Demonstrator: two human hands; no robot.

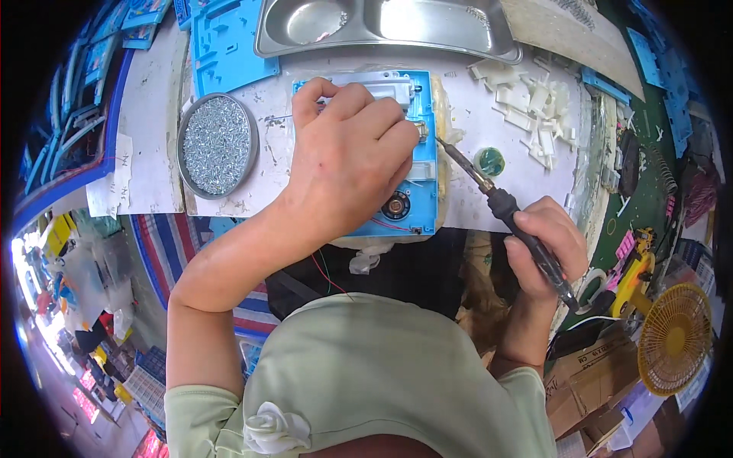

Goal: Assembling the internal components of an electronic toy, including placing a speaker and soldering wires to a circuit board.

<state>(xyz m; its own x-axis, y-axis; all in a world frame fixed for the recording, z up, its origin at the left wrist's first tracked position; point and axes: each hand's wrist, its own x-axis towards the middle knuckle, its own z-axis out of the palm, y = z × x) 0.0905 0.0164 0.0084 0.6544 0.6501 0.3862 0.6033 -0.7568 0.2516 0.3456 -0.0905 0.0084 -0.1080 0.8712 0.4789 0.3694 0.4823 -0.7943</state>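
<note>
My right hand (546, 248) grips a soldering iron (504, 206) by its dark handle. The iron slants up and to the left, its tip near the right edge of a blue plastic housing (425, 206), by a small metal part (420, 131). My left hand (347, 153) is over the housing with its fingers curled down; its fingertips are hidden, so what they pinch cannot be made out. A round black speaker (396, 205) sits in the housing's lower part. Thin red and green wires (327, 275) hang below the near edge.
A round dish of small screws (217, 145) stands left, a steel tray (389, 49) at the back. White plastic parts (538, 111) lie to the right near a small green-filled round container (489, 161). Another blue panel (229, 46) is far left; a yellow fan (675, 340) stands lower right.
</note>
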